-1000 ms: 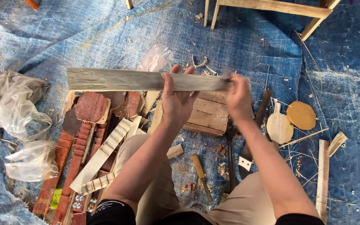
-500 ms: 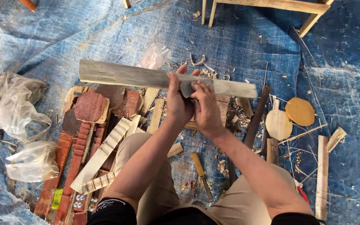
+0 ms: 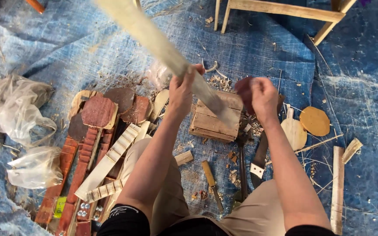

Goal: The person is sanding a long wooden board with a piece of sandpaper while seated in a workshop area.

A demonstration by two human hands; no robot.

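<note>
Long pale wooden slat held in the left hand, grip clenched around it near its lower third; slat blurred, running diagonally from the upper left of the head view down to the right, lower end over the small wooden block. Right hand apart from the slat, just to its right, fingers curled around a dark reddish-brown rounded object; exact kind of object not discernible, grip closed on it. Both hands raised above a blue tarpaulin spread on the floor, strewn with shavings and chips. Block of stacked planks resting on the tarpaulin between the two forearms, directly beneath the slat's end. Left of the left forearm: cluster of reddish and pale instrument-neck blanks with octagonal heads, lying side by side, some overlapping. Further left: crumpled clear plastic bags. Right of the right forearm: flat paddle-shaped pale piece and round orange-brown disc, just beside each other. Narrow wooden stick lying upright near the right edge. Chisel with wooden handle and dark-bladed tool lying between the knees. Legs of a wooden frame at the top of the view.
</note>
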